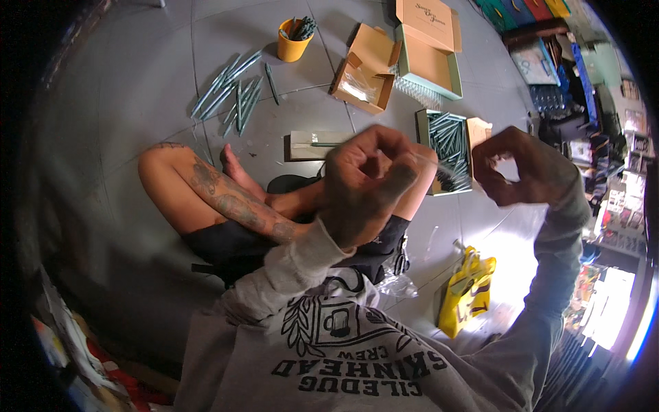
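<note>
In the middle of the frame we see the left hand (pixel 371 182) raised over the lap, its thumb and forefinger brought together and pinching one end of a thin clear plastic strip (pixel 447 166). The strip is blurred, and it runs from there toward the right hand (pixel 528 168), right of centre, whose fingers are curled into a ring; we cannot tell if they grip it also. Behind the strip, on the grey tiled floor (pixel 123 89), stands an open box (pixel 423 151) filled with dark teal pen-shaped sticks (pixel 449 141). Just beside the left hand, we find a shallow pale tray (pixel 302 146) with one thin stick (pixel 326 144) in it. In the upper left, more loose sticks (pixel 230 86) lie in groups, near an orange-yellow pot (pixel 294 49) holding dark pieces. At upper centre an open cardboard box (pixel 376 51) contains clear plastic (pixel 357 84), next to a pale green box (pixel 429 62) with raised lid. A yellow bag (pixel 467 292) rests in the lower right.
</note>
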Demonstrator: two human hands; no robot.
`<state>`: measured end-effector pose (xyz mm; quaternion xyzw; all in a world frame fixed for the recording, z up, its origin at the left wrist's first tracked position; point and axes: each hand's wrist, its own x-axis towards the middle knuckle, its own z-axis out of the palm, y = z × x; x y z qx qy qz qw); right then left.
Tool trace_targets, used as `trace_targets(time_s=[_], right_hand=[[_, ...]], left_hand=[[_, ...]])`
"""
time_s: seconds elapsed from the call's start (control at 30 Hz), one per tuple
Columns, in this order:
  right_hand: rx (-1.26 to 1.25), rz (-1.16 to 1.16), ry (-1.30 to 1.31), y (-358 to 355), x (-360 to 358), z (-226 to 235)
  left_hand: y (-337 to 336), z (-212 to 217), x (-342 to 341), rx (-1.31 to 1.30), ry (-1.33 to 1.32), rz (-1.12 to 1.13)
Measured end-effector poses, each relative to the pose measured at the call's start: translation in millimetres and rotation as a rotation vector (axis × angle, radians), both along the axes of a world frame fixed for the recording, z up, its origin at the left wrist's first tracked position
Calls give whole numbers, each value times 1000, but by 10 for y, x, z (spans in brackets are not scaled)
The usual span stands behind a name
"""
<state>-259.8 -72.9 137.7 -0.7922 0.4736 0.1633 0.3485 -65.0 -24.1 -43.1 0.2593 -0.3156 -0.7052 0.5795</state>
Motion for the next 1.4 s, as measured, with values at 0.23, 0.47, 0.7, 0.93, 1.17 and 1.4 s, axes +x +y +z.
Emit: trace_targets(time_s=[0.23, 0.47, 0.7, 0.93, 1.17, 1.4], right_hand=[[282, -498, -666, 36, -438, -920], [56, -586, -718, 155, -1067, -2255], [-663, -697, -330, 60, -936, -3605], [-969, -828, 71, -118, -420, -3966], [8, -961, -2270, 417, 314, -1876], [-141, -917, -2531, 508, 607, -1259]], left_hand=[[-348, 727, 350, -603, -657, -77], [-548, 1202, 64, -648, -1041, -401], [-782, 1702, -134, -585, -1211, -545], [-777, 1999, -218, -520, -1184, -506], [-780, 2249, -151, -554, -1042, -317], [-622, 2424, -81, -516, -974, -254]])
